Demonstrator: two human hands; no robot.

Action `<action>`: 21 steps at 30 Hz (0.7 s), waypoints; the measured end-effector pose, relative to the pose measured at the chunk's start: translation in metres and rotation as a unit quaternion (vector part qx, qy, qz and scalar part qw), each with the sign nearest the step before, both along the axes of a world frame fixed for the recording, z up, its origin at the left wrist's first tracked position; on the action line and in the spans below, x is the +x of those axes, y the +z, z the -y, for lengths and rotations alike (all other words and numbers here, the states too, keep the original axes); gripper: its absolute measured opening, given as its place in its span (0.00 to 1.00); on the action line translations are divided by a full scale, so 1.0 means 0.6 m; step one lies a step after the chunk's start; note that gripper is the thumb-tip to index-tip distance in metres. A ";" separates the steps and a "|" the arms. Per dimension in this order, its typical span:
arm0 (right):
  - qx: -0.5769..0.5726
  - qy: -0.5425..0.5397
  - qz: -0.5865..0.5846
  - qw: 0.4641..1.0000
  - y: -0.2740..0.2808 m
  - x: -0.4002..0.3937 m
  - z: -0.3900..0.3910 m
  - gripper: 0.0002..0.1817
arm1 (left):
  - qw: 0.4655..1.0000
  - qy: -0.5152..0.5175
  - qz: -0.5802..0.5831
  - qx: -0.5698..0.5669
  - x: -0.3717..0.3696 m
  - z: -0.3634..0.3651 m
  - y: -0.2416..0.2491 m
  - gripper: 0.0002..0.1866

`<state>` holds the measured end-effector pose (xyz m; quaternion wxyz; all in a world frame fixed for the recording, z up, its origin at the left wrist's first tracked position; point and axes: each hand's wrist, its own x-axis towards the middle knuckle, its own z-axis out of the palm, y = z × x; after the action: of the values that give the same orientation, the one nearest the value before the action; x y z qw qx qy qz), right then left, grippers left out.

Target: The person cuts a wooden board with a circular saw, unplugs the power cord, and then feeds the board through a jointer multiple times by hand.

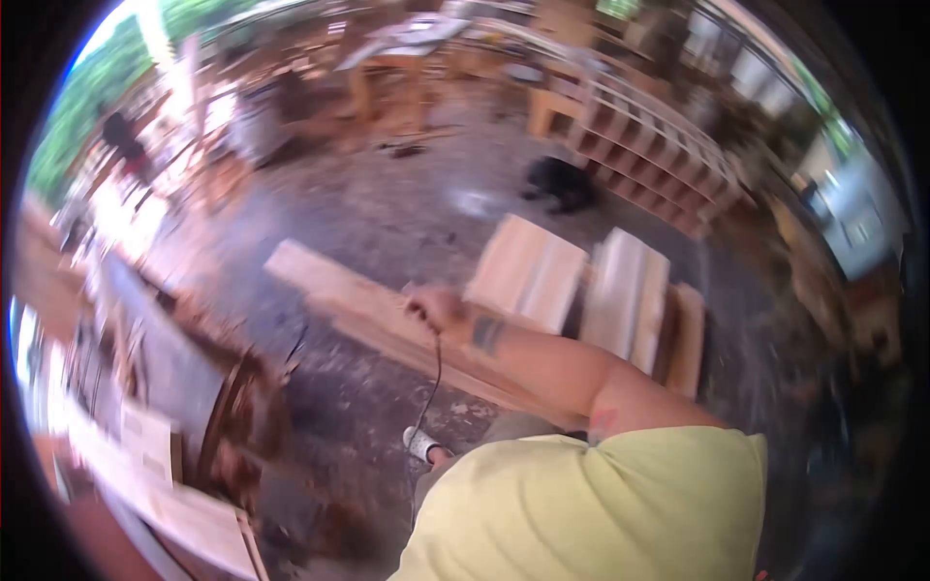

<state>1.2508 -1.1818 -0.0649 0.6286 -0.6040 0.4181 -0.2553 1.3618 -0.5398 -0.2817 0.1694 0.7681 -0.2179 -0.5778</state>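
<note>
My right hand (pixel 441 308) reaches out over a long pale wooden board (pixel 329 281), its fingers curled around a thin black cord (pixel 433 378). From the fingers the cord hangs in a curve toward a foot in a light shoe (pixel 419 444). A small dark part shows at the fingertips, too blurred to name. The board lies slanted beneath the hand and forearm, with more lumber along its near side. Just beyond the wrist is a wide light wood panel (pixel 528 271). My left hand is outside the picture.
Another stack of boards (pixel 628 295) stands right of the panel. A black object (pixel 559 184) is on the floor near a wooden rack with compartments (pixel 654 145). Planks (pixel 184 513) and a grey sheet-like surface (pixel 165 339) line the left. A cluttered workbench (pixel 407 58) stands behind.
</note>
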 end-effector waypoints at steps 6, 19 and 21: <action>0.112 0.100 -0.085 0.985 -0.014 -0.055 -0.182 0.23 | 0.975 -0.157 -0.090 -0.129 0.272 0.299 -0.041 0.27; -0.024 0.053 -0.100 0.993 -0.052 -0.216 -0.352 0.19 | 0.819 0.146 -0.541 -0.121 0.060 0.808 0.218 0.19; -0.022 0.040 -0.115 0.992 -0.042 -0.272 -0.382 0.19 | 0.825 0.147 -0.530 -0.131 0.055 0.853 0.197 0.15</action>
<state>1.0874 -0.9525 -0.0899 0.5723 -0.6596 0.4574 -0.1678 1.3948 -1.0518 -0.1633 0.4412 0.3373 -0.0529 -0.8299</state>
